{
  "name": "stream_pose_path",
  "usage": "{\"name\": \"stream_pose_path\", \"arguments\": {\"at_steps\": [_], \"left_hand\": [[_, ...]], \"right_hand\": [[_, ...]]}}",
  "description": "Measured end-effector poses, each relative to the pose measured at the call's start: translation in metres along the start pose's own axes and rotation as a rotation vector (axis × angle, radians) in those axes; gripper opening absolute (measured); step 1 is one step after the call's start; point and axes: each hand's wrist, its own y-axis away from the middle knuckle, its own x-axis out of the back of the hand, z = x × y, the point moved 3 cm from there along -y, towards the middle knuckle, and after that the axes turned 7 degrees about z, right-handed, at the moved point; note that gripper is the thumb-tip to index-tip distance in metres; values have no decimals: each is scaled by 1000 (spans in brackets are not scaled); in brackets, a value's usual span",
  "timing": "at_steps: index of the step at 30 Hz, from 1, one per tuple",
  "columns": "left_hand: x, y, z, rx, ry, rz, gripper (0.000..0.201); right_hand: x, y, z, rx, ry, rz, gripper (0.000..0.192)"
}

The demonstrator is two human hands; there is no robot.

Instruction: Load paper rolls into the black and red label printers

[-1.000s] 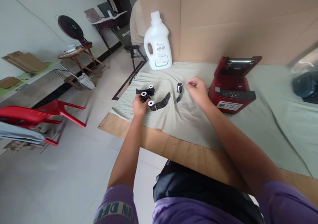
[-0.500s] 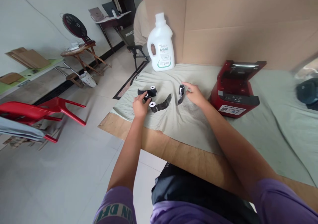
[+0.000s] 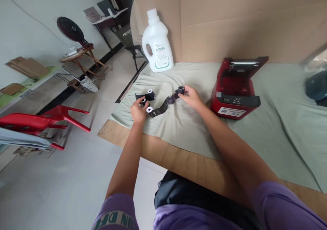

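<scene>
My left hand (image 3: pixel 138 112) has its thumb and fingers closed on a small black paper roll (image 3: pixel 143 102) with a white core, standing on the cloth. Behind that roll stands a similar one, the back roll (image 3: pixel 150 93), whose loose black end runs left. In front is the front roll (image 3: pixel 150 110), its black strip (image 3: pixel 162 109) trailing to the right. My right hand (image 3: pixel 192 98) pinches another black paper roll (image 3: pixel 181 89) from its right side. A strip hangs from this roll, blurred, and meets or overlaps the front roll's strip; I cannot tell which.
A red printer (image 3: pixel 233 102) with its lid raised stands to the right. At the back is a white detergent bottle (image 3: pixel 158 48) before a cardboard wall (image 3: pixel 230 22). Wrinkled pale green cloth (image 3: pixel 194 131) covers the table, with a bare wooden edge (image 3: pixel 176 150) nearest me.
My right hand has closed on the right-hand roll and shifted it left, tilting it and bringing its strip toward the front roll's. My left hand stays at its roll. The view has shifted slightly.
</scene>
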Motion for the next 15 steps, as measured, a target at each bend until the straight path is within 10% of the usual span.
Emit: {"name": "stream_pose_path", "arguments": {"at_steps": [8,15], "left_hand": [[3,2,11,1,-171,17,36],[7,4,14,-137,-92,33,41]], "right_hand": [[26,-4,-66,87,-216,-9,26],[161,29,-132,151,-51,-100,32]]}}
